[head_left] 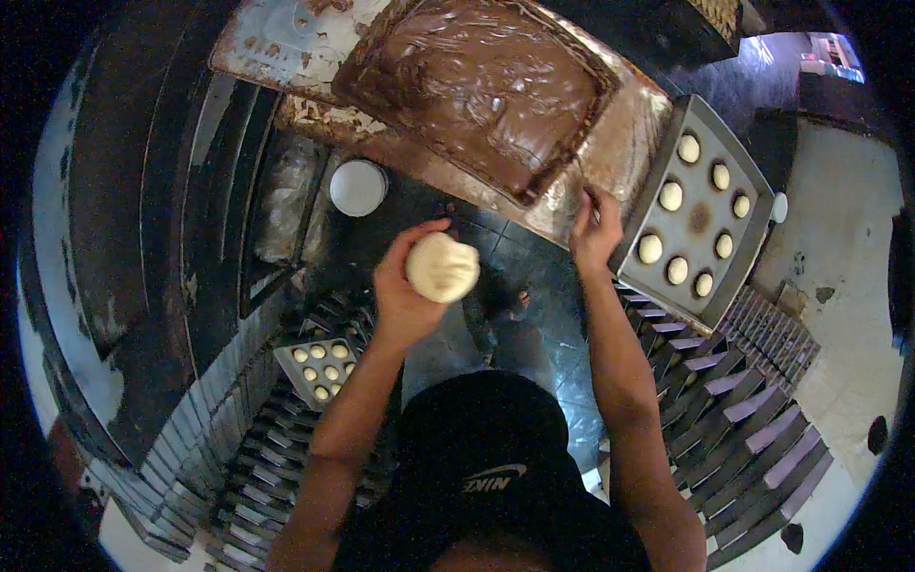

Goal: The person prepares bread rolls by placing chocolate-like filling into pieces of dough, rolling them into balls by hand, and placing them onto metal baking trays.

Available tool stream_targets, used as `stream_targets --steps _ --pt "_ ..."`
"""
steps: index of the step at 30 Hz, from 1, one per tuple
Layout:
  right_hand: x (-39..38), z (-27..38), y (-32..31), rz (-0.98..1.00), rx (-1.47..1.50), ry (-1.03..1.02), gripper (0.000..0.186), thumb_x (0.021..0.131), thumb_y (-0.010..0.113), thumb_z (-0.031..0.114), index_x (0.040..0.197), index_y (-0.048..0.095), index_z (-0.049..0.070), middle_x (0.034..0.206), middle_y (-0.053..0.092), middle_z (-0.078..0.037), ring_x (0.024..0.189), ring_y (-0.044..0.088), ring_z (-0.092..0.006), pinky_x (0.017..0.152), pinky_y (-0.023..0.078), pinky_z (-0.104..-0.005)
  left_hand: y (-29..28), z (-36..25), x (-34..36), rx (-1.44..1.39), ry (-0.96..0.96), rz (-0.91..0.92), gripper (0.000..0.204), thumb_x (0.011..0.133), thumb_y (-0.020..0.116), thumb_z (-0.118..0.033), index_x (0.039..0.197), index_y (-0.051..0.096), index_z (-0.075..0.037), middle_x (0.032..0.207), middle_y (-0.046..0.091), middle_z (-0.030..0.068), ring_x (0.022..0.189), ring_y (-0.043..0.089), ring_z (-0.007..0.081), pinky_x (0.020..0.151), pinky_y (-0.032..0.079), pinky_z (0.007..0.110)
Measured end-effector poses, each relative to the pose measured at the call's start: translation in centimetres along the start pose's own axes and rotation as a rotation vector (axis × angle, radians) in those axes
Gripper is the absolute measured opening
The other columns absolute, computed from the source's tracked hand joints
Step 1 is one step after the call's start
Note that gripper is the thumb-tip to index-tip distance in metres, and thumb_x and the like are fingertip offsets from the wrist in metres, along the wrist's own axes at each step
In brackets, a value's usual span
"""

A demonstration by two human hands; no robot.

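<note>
Left grip (402, 300) tight around dough (443, 268), right grip (596, 232) unclear, between brown-coated slab (477, 86) and metal tray (691, 242)

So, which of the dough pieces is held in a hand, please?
The pale lump in the left hand; the other dough pieces in view lie on the right-side tray and the lower-left tray.

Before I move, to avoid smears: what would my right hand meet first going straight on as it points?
Probably the glossy brown slab on the board, at its right edge; the height of the right hand is unclear.
</note>
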State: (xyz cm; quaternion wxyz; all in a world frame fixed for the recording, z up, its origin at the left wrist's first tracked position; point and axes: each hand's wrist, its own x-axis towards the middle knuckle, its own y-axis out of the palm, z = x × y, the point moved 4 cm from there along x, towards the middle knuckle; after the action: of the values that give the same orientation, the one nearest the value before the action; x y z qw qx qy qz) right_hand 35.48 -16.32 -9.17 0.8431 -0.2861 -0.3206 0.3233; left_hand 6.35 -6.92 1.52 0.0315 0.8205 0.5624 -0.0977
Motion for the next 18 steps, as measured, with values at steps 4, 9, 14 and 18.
stream_targets --steps 4,9,14,18 --pt "1.9 8.5 0.1 0.319 -0.018 0.067 0.026 0.089 0.064 -0.002 0.114 0.067 0.004 0.103 0.07 -0.016 0.093 0.069 -0.0385 0.081 0.056 -0.0447 -7.4 3.1 4.0 -0.125 -0.279 -0.035 0.056 0.068 0.083 0.01 0.119 0.064 -0.003 0.12 0.068 0.0078 0.108 0.067 0.0184 0.099 0.055 0.035" --pt "9.3 13.6 6.9 0.726 -0.241 -0.227 0.034 0.08 0.066 0.002 0.114 0.068 0.005 0.105 0.068 -0.018 0.096 0.069 -0.0399 0.081 0.058 -0.0498 -9.2 0.5 9.2 -0.189 -0.181 0.13 0.059 0.066 0.087 0.006 0.117 0.06 -0.006 0.115 0.063 0.0046 0.108 0.063 0.0155 0.097 0.053 0.033" --pt "9.8 13.6 8.7 0.822 -0.131 -0.266 0.025 0.086 0.065 0.002 0.11 0.069 0.006 0.102 0.069 -0.017 0.089 0.069 -0.0413 0.08 0.059 -0.0472 -10.1 1.0 9.7 -0.142 -0.201 0.111 0.062 0.066 0.09 0.004 0.119 0.059 -0.005 0.116 0.064 0.0063 0.108 0.063 0.0155 0.096 0.054 0.032" --pt "9.2 14.4 9.5 0.833 -0.231 -0.139 0.024 0.084 0.065 -0.001 0.106 0.07 0.006 0.106 0.07 -0.017 0.09 0.07 -0.0403 0.08 0.058 -0.0478 -10.6 1.0 9.7 0.024 -0.116 0.049 0.063 0.066 0.091 0.003 0.12 0.059 -0.003 0.117 0.065 0.0079 0.107 0.065 0.0164 0.094 0.056 0.033"
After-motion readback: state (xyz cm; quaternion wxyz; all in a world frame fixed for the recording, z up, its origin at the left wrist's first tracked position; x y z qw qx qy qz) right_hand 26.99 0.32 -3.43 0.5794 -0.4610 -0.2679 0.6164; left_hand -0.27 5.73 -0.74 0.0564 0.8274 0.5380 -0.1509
